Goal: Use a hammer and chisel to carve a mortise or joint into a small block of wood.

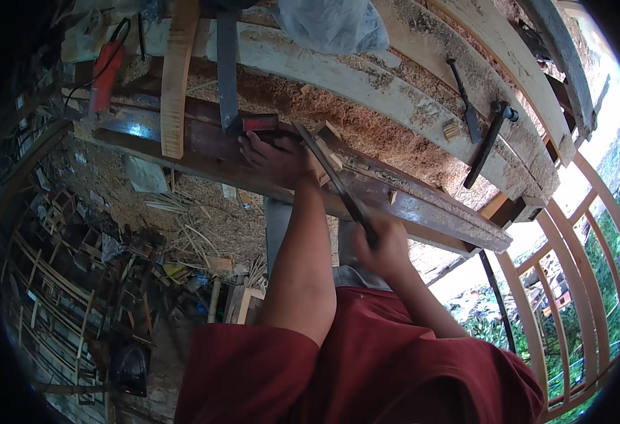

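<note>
My left hand (273, 157) rests on the reddish-brown beam (434, 210), fingers bent and apart, beside a dark block with a red face (259, 124); whether it presses on that block is unclear. A flat steel bar (226, 71) runs up from the block. My right hand (384, 246) is closed round the lower end of a long, dark, narrow tool (342, 182), which slants up leftward to just beside my left hand. A small pale wood piece (328, 133) lies behind that tool's upper part.
A red power tool (105, 74) with a cord, a wooden board (180, 78) and a plastic bag (331, 21) lie on the bench. A dark chisel-like tool (472, 116) and a hammer (490, 138) sit among shavings at right. Wooden frames (568, 297) stand beyond. Scraps cover the floor (147, 212).
</note>
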Tool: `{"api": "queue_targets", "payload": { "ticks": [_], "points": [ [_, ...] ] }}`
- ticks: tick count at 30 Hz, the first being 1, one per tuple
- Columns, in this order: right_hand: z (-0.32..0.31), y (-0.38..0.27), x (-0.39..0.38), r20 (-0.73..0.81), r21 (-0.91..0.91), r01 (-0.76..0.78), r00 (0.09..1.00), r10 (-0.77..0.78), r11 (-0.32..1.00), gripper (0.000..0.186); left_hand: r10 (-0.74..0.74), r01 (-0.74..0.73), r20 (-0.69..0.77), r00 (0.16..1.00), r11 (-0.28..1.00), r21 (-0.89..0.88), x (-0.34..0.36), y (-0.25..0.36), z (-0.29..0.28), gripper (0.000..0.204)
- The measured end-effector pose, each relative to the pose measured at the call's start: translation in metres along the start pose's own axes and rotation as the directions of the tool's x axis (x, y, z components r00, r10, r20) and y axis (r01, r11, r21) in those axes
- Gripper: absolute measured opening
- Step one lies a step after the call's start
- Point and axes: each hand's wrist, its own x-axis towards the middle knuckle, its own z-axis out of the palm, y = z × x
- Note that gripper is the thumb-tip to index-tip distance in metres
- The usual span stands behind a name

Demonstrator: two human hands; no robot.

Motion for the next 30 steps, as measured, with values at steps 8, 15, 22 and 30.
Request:
{"api": "queue_targets", "payload": {
  "ticks": [8, 15, 22, 30],
  "points": [
    [0.005, 0.006, -0.01, -0.001, -0.017, -0.004, 1.0, 0.004, 1.0, 0.02, 0.028, -0.028, -0.02, 0.999, 0.999, -0.018, 0.001, -0.002, 0.001, 0.056],
    [0.028, 0.016, 0.02, -0.01, -0.061, -0.019, 1.0, 0.018, 0.998, 0.025, 0.062, -0.062, -0.005, 0.998, 0.998, 0.017, -0.012, -0.01, 0.003, 0.057],
    [0.032, 0.015, 0.063, 0.037, -0.187, -0.082, 0.995, 0.09, 0.979, 0.023, 0.03, -0.03, 0.038, 0.999, 1.0, -0.004, -0.012, 0.012, 0.006, 0.059],
    [0.022, 0.006, 0.03, 0.019, -0.191, -0.08, 0.996, 0.086, 0.978, 0.029, -0.018, 0.017, 0.048, 0.999, 1.0, 0.014, -0.002, 0.01, -0.001, 0.057]
  ]
}}
